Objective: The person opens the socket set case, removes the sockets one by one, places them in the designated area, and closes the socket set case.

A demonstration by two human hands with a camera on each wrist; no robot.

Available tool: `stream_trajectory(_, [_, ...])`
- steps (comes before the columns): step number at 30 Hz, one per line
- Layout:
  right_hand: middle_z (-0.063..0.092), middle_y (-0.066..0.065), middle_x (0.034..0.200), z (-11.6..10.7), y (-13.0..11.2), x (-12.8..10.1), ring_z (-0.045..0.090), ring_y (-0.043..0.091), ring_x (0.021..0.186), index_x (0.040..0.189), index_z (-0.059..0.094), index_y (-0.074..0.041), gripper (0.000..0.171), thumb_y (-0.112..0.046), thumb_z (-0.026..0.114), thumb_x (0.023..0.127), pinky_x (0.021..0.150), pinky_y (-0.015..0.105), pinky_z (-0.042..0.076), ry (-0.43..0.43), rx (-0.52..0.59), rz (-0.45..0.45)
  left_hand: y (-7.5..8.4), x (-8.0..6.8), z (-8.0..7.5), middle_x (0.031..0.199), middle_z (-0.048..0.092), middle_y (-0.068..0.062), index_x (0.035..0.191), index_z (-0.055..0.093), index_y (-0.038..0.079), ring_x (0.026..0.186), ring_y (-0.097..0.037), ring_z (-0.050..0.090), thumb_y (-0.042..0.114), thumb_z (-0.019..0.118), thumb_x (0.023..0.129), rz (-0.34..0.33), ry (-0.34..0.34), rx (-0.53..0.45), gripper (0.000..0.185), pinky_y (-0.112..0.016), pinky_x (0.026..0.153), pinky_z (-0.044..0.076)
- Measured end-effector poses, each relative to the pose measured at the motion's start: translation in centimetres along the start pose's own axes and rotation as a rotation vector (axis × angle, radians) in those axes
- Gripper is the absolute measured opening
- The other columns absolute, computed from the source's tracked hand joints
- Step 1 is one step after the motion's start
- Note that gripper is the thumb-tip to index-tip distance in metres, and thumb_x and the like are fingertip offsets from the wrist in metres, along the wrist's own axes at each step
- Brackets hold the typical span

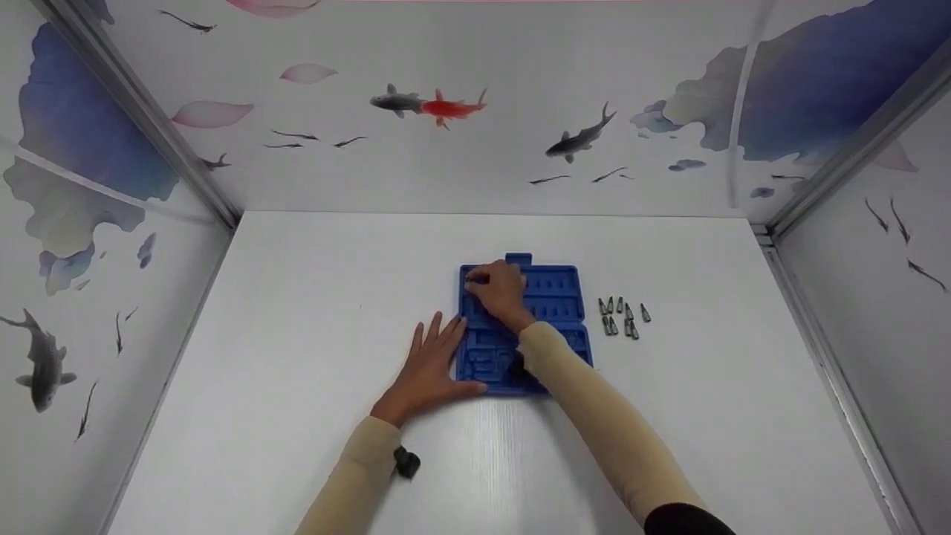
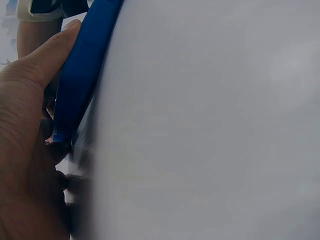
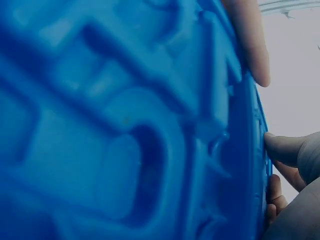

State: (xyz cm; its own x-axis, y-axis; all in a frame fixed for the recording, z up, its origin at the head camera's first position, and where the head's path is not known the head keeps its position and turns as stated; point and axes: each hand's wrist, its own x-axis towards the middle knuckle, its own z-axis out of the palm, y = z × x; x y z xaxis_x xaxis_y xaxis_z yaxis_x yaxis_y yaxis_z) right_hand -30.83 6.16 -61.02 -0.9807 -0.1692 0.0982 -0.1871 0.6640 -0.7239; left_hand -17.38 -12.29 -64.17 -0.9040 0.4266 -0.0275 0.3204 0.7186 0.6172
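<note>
Nearest to me, on the white table (image 1: pixel 312 312), my left hand (image 1: pixel 431 368) lies flat with its fingers straight and spread, pointing away from me. Its thumb (image 2: pixel 50 55) presses against the left edge of the blue tool tray (image 1: pixel 553 297), near the tray's front corner; I grip nothing with it. From the left wrist view the tray's rim (image 2: pixel 82 70) runs as a blue band right beside that thumb.

Just beyond, my right forearm crosses the tray's near half, and my right hand (image 1: pixel 499 291) rests on the moulded top towards the far left corner. Its fingers are curled down onto the recesses there; whether they pinch anything I cannot tell. The right wrist view is filled by the tray's blue hollows (image 3: pixel 125 150), with one fingertip (image 3: pixel 250 45) at the edge.

To the right of the tray, apart from it, a small cluster of grey metal bits (image 1: pixel 622 318) lies on the table. Farther off stands the back wall painted with fish (image 1: pixel 446 106).
</note>
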Motion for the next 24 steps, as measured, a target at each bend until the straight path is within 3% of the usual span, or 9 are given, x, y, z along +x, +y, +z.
stream_trajectory(4, [0.078, 0.011, 0.123, -0.1, 0.3, -0.2, 0.065, 0.034, 0.124, 0.121, 0.085, -0.008, 0.023, -0.02, 0.081, 0.102, 0.117, 0.065, 0.034, 0.045, 0.07, -0.004, 0.2, 0.1, 0.1, 0.184, 0.015, -0.004, 0.178, 0.014, 0.014, 0.171, -0.031, -0.007, 0.081, 0.074, 0.086, 0.01, 0.007, -0.004, 0.129, -0.055, 0.136, -0.011])
stream_trajectory(8, [0.079, 0.013, 0.121, -0.9, 0.5, -0.1, 0.07, 0.031, 0.118, 0.123, 0.083, -0.001, 0.025, -0.016, 0.08, 0.102, 0.116, 0.056, 0.043, 0.077, 0.324, 0.003, 0.5, 0.1, 0.2, 0.185, 0.015, -0.006, 0.178, 0.014, 0.014, 0.171, -0.034, -0.006, 0.08, 0.075, 0.087, 0.018, 0.014, -0.014, 0.128, -0.057, 0.135, -0.009])
stream_trajectory(12, [0.078, 0.016, 0.117, -2.3, 1.0, -0.6, 0.071, 0.028, 0.108, 0.122, 0.079, 0.006, 0.024, -0.009, 0.078, 0.103, 0.095, 0.042, 0.059, 0.087, 0.527, -0.007, 0.4, 0.0, 0.2, 0.185, 0.013, -0.004, 0.178, 0.013, 0.015, 0.171, -0.032, -0.007, 0.082, 0.074, 0.086, 0.005, 0.008, -0.007, 0.129, -0.056, 0.135, -0.01])
stream_trajectory(16, [0.079, 0.013, 0.117, -3.8, 2.0, -2.1, 0.07, 0.022, 0.105, 0.12, 0.08, 0.003, 0.022, -0.011, 0.079, 0.103, 0.091, 0.032, 0.057, 0.081, 0.512, -0.019, 0.3, -0.1, 0.1, 0.184, 0.015, -0.005, 0.178, 0.015, 0.014, 0.171, -0.033, -0.006, 0.082, 0.075, 0.086, -0.003, 0.018, -0.008, 0.129, -0.056, 0.135, -0.01])
stream_trajectory(24, [0.079, 0.011, 0.118, -6.9, 4.4, -4.8, 0.071, 0.024, 0.111, 0.118, 0.081, 0.001, 0.021, -0.013, 0.08, 0.103, 0.098, 0.036, 0.056, 0.059, 0.474, 0.02, 0.2, 0.0, -0.1, 0.184, 0.015, -0.005, 0.178, 0.015, 0.014, 0.171, -0.032, -0.006, 0.085, 0.072, 0.084, -0.001, 0.017, 0.012, 0.131, -0.055, 0.135, -0.01])
